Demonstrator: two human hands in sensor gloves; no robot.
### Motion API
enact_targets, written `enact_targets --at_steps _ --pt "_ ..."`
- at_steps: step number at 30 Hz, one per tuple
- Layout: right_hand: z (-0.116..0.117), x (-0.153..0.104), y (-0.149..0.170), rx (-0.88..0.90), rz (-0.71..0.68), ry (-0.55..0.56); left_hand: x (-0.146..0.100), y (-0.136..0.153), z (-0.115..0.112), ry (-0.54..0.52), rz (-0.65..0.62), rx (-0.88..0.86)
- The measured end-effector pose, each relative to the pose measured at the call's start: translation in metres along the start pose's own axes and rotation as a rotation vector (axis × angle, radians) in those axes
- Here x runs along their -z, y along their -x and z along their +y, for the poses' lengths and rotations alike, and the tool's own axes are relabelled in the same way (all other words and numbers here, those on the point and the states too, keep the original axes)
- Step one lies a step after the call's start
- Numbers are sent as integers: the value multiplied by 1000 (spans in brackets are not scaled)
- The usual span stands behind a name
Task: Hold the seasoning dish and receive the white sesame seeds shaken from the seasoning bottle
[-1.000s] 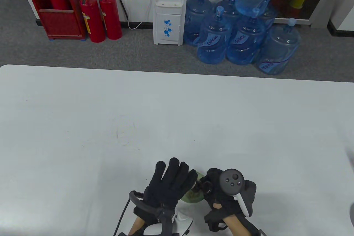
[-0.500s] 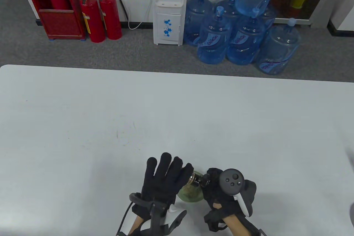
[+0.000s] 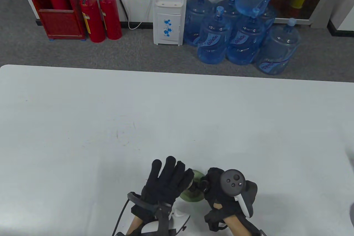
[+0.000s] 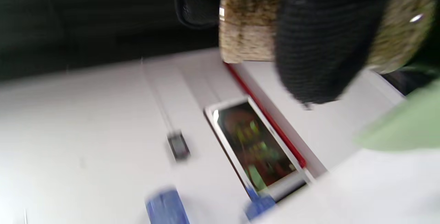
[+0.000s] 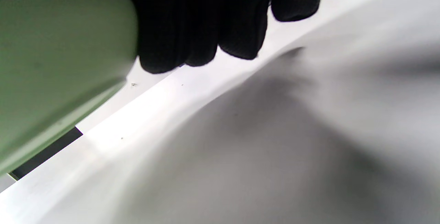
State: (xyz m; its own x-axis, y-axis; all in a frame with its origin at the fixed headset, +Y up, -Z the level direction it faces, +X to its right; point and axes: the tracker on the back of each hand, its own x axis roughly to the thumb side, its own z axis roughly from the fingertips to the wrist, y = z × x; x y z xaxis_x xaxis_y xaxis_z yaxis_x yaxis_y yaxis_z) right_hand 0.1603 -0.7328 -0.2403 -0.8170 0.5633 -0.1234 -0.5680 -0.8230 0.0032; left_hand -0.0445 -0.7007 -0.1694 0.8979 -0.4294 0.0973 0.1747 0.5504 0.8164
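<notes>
left hand (image 3: 166, 184): holds seasoning bottle (image 4: 247, 21), fingers spread | right hand (image 3: 221, 191): grips green seasoning dish (image 3: 193, 196)

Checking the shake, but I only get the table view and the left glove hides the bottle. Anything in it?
Observer: Yes. The left wrist view shows the seasoning bottle full of tan seeds, with a gloved finger across it.
Operator: Is the dish under it?
Observer: The green seasoning dish sits lower in that view, at its right edge.
Operator: Is the right hand on the dish?
Observer: In the right wrist view the right hand's fingers curl against the dish's edge, above the table.
</notes>
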Motion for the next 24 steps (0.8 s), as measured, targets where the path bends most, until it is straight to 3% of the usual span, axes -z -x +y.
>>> enact_targets --at_steps 2,3,4,5,6,8,9,11,12,13,14,15,16,17,18,19,21,23,24 --pt "-2 0 -1 8 -8 5 4 13 -1 49 202 -314" --pt "-3 0 -1 1 -14 11 2 7 -9 112 188 -338" --pt "-3 0 0 -6 -14 17 -3 -3 -15 162 37 -141" --pt "-2 0 0 -8 -9 17 -5 -6 -14 123 -58 -10" --pt "-2 1 0 -2 -3 10 -2 -1 -6 33 -32 24" --pt "-3 0 -1 13 -6 6 2 14 -1 31 192 -262" --pt "-4 0 -1 5 -15 11 1 8 -11 124 175 -331" --pt "-3 0 0 -9 -15 18 -5 -3 -17 163 2 -80" --pt "-3 0 0 -6 -7 12 -2 2 -6 50 -15 -3" --pt "-3 0 0 0 -4 8 1 7 0 10 44 -45" --pt "-3 0 0 9 -6 7 2 13 0 26 174 -275" --pt "-3 0 -1 6 -12 10 1 8 -10 111 177 -346" --pt "-3 0 -1 -3 -16 14 -1 1 -17 177 113 -240" --pt "-3 0 0 -11 -13 17 -5 -1 -18 178 6 -69" --pt "-3 0 1 -11 -10 16 -4 1 -12 100 -15 -31" --pt "-3 0 1 -1 -4 11 0 9 -1 29 75 -118" --pt "-3 0 0 5 -8 10 2 12 -4 61 182 -329" --pt "-2 0 0 -16 -14 14 -4 -2 -17 194 22 -104" --pt "-1 0 1 -17 -9 13 -2 0 -9 79 -8 -51"
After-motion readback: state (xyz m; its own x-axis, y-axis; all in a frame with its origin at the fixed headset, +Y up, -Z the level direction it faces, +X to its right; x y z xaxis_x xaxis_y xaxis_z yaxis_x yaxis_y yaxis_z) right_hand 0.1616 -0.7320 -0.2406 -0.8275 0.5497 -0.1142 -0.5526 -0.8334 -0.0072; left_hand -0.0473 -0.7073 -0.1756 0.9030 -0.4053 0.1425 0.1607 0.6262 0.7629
